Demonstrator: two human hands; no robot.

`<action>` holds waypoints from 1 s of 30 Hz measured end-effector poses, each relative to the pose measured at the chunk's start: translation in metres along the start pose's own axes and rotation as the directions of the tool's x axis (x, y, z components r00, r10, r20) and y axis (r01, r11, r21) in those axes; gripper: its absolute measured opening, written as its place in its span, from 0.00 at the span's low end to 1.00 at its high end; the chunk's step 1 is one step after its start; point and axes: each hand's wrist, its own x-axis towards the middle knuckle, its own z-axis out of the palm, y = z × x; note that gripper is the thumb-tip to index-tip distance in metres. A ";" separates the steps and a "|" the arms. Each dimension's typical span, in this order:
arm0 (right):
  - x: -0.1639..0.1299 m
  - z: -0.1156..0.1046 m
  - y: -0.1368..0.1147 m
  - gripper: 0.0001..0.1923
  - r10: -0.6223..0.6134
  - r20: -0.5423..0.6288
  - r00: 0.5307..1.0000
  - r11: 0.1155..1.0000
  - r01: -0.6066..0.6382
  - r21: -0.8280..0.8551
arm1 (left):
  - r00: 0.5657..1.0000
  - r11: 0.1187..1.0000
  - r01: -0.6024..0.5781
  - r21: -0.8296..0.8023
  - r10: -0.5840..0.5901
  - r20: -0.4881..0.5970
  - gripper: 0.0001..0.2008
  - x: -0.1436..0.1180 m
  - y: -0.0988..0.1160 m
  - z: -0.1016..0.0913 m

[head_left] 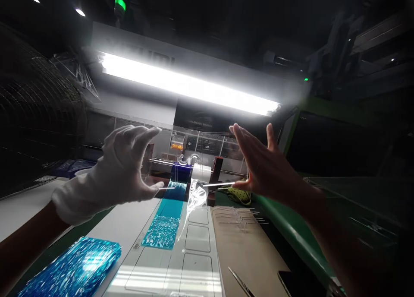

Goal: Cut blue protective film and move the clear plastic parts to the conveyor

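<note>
Fingers (241, 184) on crosswise, level rod (218, 184)

The gloved left hand (121, 165) is pinching one end of a thin white rod (219, 184), and the bare right hand (261, 163) is pinching the other. Beneath it, clear film (196, 197) and a blue film strip (166, 221) are running toward the near edge across a white template board (194, 262). Tweezers (241, 283) are lying near right.

Phone (293, 284) cut by bottom edge
</note>
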 end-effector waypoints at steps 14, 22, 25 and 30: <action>-0.057 0.089 -0.045 0.64 0.031 0.279 0.960 0.799 -0.192 0.570 | 0.914 0.898 0.197 -0.393 -0.022 0.406 0.55 -0.079 0.034 0.019; -0.046 0.061 -0.065 0.60 -0.021 0.218 0.976 0.966 -0.037 0.257 | 0.710 0.951 -0.151 0.270 -0.086 0.699 0.49 -0.074 0.062 0.045; -0.079 0.074 -0.047 0.59 0.059 0.311 0.949 0.933 -0.162 0.320 | 0.680 0.990 0.008 0.142 -0.110 0.725 0.56 -0.103 0.050 0.052; -0.194 0.135 -0.022 0.58 0.287 0.567 0.772 0.734 -0.558 0.387 | 0.704 0.903 0.400 -0.156 -0.194 0.683 0.55 -0.179 0.031 0.053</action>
